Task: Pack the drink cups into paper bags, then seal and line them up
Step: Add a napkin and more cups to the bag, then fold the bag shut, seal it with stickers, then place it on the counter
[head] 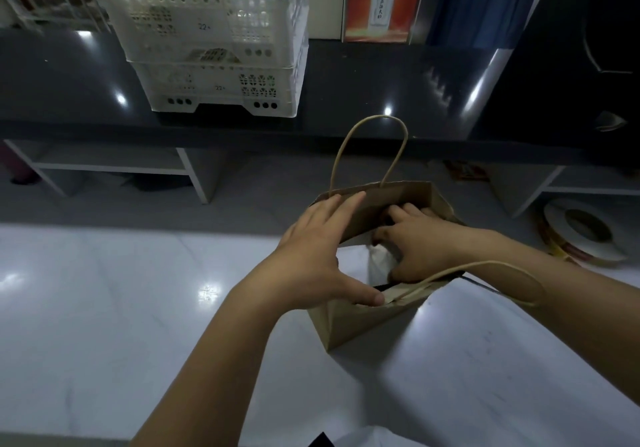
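Note:
A brown paper bag (360,322) with twisted paper handles stands open on the white table (104,308). My left hand (311,259) spreads the bag's mouth: its fingers lie straight against the far wall and its thumb presses on the near rim. My right hand (422,242) reaches down into the bag with curled fingers, on top of something white (379,263) inside. I cannot make out what the white thing is, nor whether the hand grips it. The near handle loops over my right forearm.
Two stacked white crates (214,48) sit on the dark counter (346,83) behind. A roll of tape or stickers (585,235) lies at the right on the lower shelf. An orange poster (381,0) stands at the back.

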